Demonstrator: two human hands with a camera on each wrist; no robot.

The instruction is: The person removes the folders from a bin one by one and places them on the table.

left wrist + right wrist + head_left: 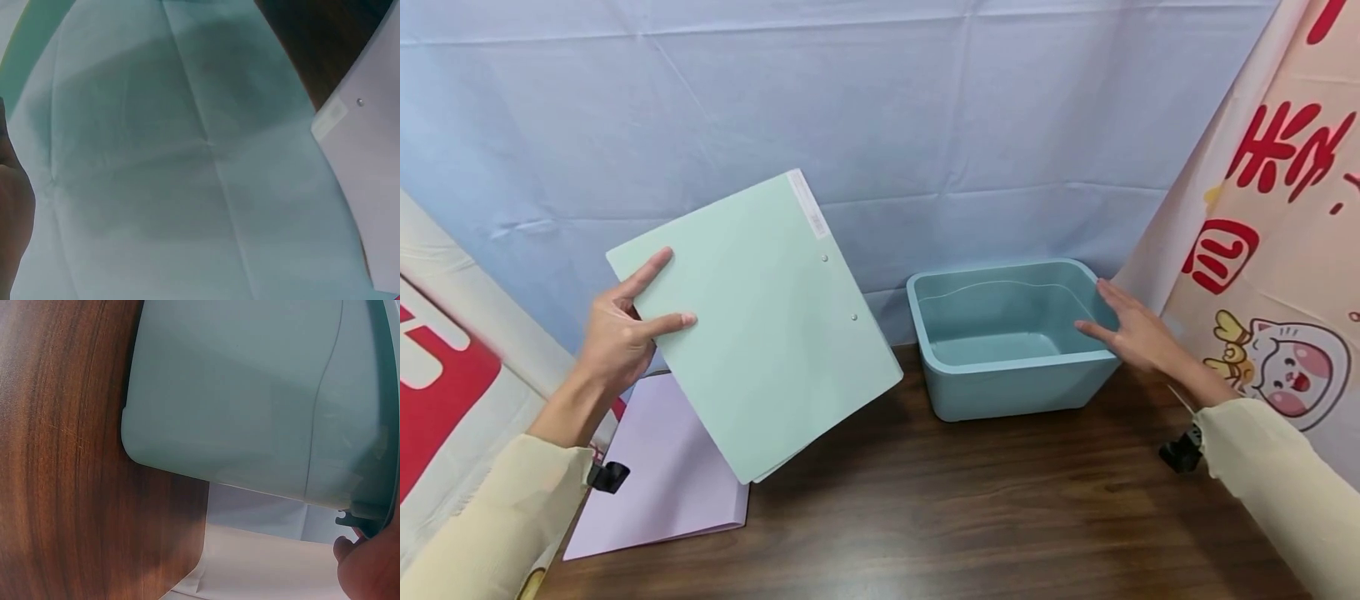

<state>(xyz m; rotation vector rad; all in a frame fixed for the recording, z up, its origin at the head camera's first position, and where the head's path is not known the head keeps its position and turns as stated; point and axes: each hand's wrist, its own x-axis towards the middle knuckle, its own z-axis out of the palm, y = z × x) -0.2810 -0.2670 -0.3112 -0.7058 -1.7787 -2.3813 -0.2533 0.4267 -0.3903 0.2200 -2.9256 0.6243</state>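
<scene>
My left hand (pixel 625 329) grips the left edge of a mint green folder (pixel 767 333), thumb on its front face. It holds the folder tilted above the brown wooden table (pixel 962 508). Under it, flat on the table, lies a pale purple folder (pixel 662 483), whose corner (pixel 369 187) shows in the left wrist view. A teal plastic bin (pixel 1000 362) stands right of centre with nothing in it. My right hand (pixel 1131 329) rests with straight fingers on the bin's right rim. The right wrist view shows the bin's outer wall (pixel 237 406) and a fingertip (pixel 369 569) at its rim.
A creased blue cloth (pixel 880 125) hangs behind the table. Printed banners hang at the left (pixel 445 375) and the right (pixel 1285 250). Black clips (pixel 608 477) (pixel 1180 454) sit at the table's side edges.
</scene>
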